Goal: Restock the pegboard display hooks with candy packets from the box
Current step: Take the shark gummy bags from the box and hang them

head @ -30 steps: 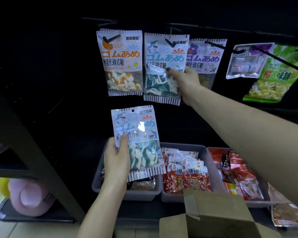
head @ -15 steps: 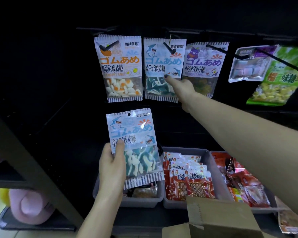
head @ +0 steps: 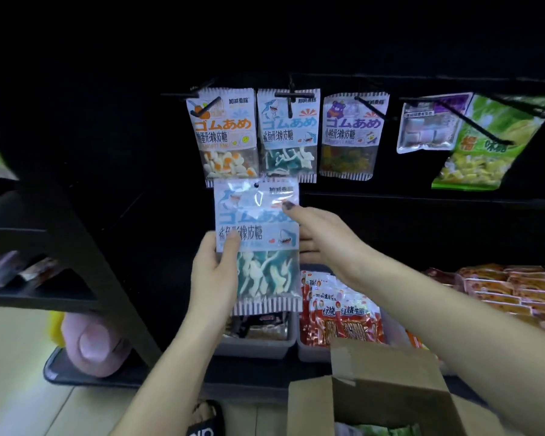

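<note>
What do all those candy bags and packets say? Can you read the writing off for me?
"ゴムあめ": egg candy packet, hanging shark packet, bear packet.
"加减乘除": top of the egg candy packet.
"鲨鱼形橡皮糖": hanging shark packet, and the held shark packet gripped by the left hand and right hand.
"小熊形橡皮糖": bear packet.
"红烧": red packets in the bin.
Green bag and small print: too blurred.

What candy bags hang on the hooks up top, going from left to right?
Egg gummy packet → shark gummy packet → bear gummy packet → clear packet of pale cubes → green packet of yellow candy.
</note>
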A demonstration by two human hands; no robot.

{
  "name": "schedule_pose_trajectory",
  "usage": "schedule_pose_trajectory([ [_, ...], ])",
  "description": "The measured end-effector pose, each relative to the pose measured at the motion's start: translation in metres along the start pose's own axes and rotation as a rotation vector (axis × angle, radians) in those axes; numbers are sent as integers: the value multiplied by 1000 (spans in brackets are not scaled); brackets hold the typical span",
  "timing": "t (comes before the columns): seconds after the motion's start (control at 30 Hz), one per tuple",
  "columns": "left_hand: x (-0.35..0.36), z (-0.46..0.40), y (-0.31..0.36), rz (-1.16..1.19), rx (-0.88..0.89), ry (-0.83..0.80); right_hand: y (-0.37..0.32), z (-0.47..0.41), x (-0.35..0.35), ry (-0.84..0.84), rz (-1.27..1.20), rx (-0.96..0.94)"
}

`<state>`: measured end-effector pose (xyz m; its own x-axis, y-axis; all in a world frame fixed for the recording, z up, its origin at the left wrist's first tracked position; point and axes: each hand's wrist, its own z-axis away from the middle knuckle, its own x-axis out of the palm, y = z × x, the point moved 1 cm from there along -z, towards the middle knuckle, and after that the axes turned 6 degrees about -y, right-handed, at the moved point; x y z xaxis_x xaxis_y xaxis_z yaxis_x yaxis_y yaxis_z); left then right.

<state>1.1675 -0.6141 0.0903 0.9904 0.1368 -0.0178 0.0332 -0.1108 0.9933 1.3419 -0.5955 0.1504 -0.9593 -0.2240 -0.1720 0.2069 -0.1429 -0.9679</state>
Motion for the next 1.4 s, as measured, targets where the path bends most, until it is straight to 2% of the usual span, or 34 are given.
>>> schedule_pose_trajectory([
  [0.07,7,-6,19,-28,64,-8,-9,4,-2,85,51,-101],
  [0.2,18,-21,46,-79,144,-51,-30,7,-14,194,-44,-207],
  [0.47,34,-40,69,-140,182,-79,-48,5,-25,219,-81,-309],
  [0.93,34,-36,75,-131,212,-55,-54,1,-28,208,-89,-343],
  [1.4,47,-79,70,-212,125,-53,-47,-48,-46,239,-90,-277],
])
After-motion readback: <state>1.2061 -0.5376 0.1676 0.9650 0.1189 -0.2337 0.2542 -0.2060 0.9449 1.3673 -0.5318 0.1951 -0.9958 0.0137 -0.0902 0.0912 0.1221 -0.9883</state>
